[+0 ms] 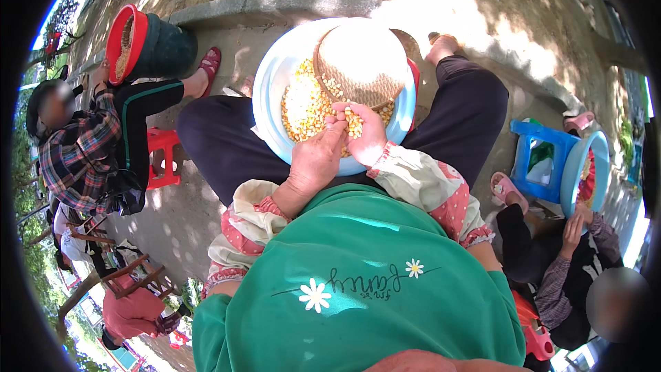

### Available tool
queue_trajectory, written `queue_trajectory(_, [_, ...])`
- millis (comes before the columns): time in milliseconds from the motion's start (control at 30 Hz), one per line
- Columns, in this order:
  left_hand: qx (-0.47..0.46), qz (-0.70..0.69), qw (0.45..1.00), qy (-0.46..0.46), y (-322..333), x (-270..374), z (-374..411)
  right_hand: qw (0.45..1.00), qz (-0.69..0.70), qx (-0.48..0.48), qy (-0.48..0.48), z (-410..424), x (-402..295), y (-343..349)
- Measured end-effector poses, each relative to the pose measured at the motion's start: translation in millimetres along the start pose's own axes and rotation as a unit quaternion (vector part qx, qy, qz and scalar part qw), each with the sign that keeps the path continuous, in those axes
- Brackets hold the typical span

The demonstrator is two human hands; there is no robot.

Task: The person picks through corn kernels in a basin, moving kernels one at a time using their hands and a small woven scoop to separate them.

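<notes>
My right hand (pixel 369 132) is cupped palm up, with several yellow corn kernels (pixel 354 123) resting in it. The fingertips of my left hand (pixel 319 152) are drawn together against those kernels; whether one is pinched between them cannot be made out. Both hands are over the near side of a light blue plastic basin (pixel 269 129) set between my knees. Loose corn kernels (pixel 304 108) cover part of its bottom. A round woven basket (pixel 356 85) rests at the basin's far right, glaring in sunlight, with a few kernels at its left edge.
At left, a seated person (pixel 82 139) holds a red basin (pixel 138 36) on a dark green bucket (pixel 168 44), near a red stool (pixel 164 157). At right, another person (pixel 563 268) works at a blue basin (pixel 601 165) beside a blue stool (pixel 539 160). A concrete kerb (pixel 279 8) runs ahead.
</notes>
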State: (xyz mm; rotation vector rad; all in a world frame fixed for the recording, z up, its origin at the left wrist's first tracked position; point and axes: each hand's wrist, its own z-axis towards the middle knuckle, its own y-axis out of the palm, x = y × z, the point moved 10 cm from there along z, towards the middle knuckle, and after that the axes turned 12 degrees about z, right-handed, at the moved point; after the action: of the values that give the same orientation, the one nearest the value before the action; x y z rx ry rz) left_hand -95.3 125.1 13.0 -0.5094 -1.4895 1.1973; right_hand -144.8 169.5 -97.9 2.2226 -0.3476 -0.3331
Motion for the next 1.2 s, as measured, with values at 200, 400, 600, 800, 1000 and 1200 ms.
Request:
queue_trajectory(200, [0.0,-0.024,0.999,0.021,-2,6,1,0.949,-0.228,-0.153,-0.153,-6,-18,12])
queue_trajectory(400, [-0.026,-0.065,0.997,0.033,6,4,6,0.782,-0.444,-0.24,-0.365,-28,-35,32])
queue_trajectory(600, [0.013,-0.019,0.995,0.095,5,10,6,0.942,-0.21,-0.193,-0.178,-10,-24,14])
queue_trajectory(800, [-0.066,0.026,0.995,0.07,24,5,4,0.972,-0.118,-0.165,-0.118,1,-14,7])
queue_trajectory(1000, [-0.183,-0.6,0.763,-0.155,46,-19,-12,0.982,-0.074,-0.142,-0.104,-2,-14,6])
queue_trajectory(1200, [-0.161,-0.711,0.629,-0.269,48,-19,-18,0.954,-0.17,-0.165,-0.184,-8,-18,15])
